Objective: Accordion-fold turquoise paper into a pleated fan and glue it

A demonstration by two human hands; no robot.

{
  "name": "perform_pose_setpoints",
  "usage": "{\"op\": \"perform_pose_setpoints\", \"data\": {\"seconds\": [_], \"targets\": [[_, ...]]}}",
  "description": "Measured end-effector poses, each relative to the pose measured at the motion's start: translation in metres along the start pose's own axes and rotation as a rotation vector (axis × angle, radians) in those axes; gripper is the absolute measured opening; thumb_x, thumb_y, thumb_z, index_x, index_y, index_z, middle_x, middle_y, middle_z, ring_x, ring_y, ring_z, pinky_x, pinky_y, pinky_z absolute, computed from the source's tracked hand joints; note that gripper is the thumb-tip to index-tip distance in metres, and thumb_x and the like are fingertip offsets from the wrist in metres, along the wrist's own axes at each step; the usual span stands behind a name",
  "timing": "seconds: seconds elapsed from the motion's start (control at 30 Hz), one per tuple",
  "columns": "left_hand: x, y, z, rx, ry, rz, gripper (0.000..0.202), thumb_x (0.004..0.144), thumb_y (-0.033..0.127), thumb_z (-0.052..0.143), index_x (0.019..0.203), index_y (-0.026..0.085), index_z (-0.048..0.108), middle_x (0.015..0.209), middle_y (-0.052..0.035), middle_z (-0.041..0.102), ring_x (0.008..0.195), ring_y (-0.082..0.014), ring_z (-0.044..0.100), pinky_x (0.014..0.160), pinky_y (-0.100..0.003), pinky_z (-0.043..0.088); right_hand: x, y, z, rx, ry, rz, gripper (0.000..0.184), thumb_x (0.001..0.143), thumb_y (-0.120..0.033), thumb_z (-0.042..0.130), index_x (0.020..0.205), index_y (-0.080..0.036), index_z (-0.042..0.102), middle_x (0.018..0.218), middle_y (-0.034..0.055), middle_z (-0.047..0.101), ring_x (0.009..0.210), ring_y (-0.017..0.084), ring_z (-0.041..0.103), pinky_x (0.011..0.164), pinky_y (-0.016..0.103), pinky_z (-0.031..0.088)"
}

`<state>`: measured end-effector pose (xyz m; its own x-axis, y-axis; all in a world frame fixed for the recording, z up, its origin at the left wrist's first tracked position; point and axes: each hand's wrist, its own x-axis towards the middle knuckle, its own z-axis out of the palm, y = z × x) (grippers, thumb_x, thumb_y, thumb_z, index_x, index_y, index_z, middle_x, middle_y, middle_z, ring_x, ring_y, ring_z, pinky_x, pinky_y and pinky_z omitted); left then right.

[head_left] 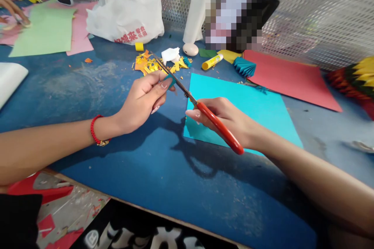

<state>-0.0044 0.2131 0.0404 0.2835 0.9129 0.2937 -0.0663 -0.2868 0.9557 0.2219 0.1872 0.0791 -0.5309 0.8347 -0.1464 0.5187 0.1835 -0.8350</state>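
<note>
My left hand [146, 99] pinches a small folded piece of teal paper [170, 81] between thumb and fingers. My right hand [228, 118] grips a pair of scissors with red handles [220, 127]. Their blades reach up and left, right against the teal piece; whether they are cutting into it I cannot tell. Beneath my right hand a sheet of bright turquoise paper [263, 114] lies flat on the blue table [140, 167]. Just beyond the blade tips is a heap of yellow and orange paper scraps [143, 64].
A yellow glue stick [212, 62], a pleated teal paper piece [244, 67] and red paper [295, 79] lie behind. A white plastic bag [128, 11] and a white bottle [194, 17] stand by the perforated metal screen [321, 11]. Another person's hand [13, 11] is at far left near green paper [43, 29].
</note>
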Motion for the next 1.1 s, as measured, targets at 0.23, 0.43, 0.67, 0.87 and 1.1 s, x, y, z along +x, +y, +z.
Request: {"op": "perform_pose_setpoints", "data": {"seconds": [0.23, 0.43, 0.67, 0.87, 1.1], "targets": [[-0.0004, 0.0017, 0.0009, -0.008, -0.019, -0.003, 0.027, 0.104, 0.035, 0.06, 0.082, 0.019, 0.062, 0.049, 0.0071, 0.038, 0.041, -0.0077, 0.03, 0.044, -0.024, 0.026, 0.0004, 0.0027, -0.0001, -0.01, 0.001, -0.009, 0.072, 0.087, -0.085, 0.059, 0.062, -0.022, 0.038, 0.059, -0.0067, 0.029, 0.054, 0.007, 0.023, 0.047, 0.028, 0.018], [-0.0002, 0.0043, -0.001, 0.015, -0.007, 0.022, 0.028, 0.102, 0.04, 0.063, 0.083, 0.02, 0.062, 0.048, 0.0075, 0.037, 0.04, -0.008, 0.03, 0.043, -0.025, 0.025, 0.0028, 0.0046, 0.0021, 0.039, -0.001, -0.055, 0.069, 0.091, -0.08, 0.061, 0.064, -0.022, 0.034, 0.061, -0.0073, 0.027, 0.056, 0.007, 0.021, 0.05, 0.028, 0.02], [0.0003, 0.0015, -0.0015, 0.025, -0.014, 0.001, 0.031, 0.102, 0.045, 0.064, 0.083, 0.021, 0.06, 0.049, 0.008, 0.036, 0.039, -0.008, 0.03, 0.044, -0.025, 0.029, 0.0037, 0.0052, 0.0016, -0.003, 0.007, -0.013, 0.073, 0.087, -0.087, 0.058, 0.063, -0.022, 0.034, 0.062, -0.0063, 0.027, 0.057, 0.008, 0.021, 0.049, 0.03, 0.016], [0.0013, 0.0033, 0.001, -0.037, -0.023, -0.015, 0.028, 0.102, 0.04, 0.064, 0.081, 0.02, 0.059, 0.048, 0.008, 0.038, 0.041, -0.008, 0.029, 0.044, -0.026, 0.024, 0.0034, 0.0057, 0.0007, -0.004, 0.013, -0.004, 0.074, 0.086, -0.089, 0.056, 0.062, -0.022, 0.035, 0.058, -0.0063, 0.029, 0.053, 0.007, 0.023, 0.049, 0.03, 0.016], [0.0034, -0.0008, -0.0014, -0.055, -0.067, 0.016, 0.028, 0.102, 0.045, 0.065, 0.082, 0.025, 0.061, 0.048, 0.0081, 0.038, 0.04, -0.0092, 0.028, 0.043, -0.03, 0.022, 0.0026, 0.0021, -0.0024, -0.063, 0.027, 0.003, 0.075, 0.086, -0.09, 0.054, 0.059, -0.021, 0.043, 0.055, -0.0046, 0.034, 0.05, 0.007, 0.027, 0.049, 0.031, 0.016]]}}
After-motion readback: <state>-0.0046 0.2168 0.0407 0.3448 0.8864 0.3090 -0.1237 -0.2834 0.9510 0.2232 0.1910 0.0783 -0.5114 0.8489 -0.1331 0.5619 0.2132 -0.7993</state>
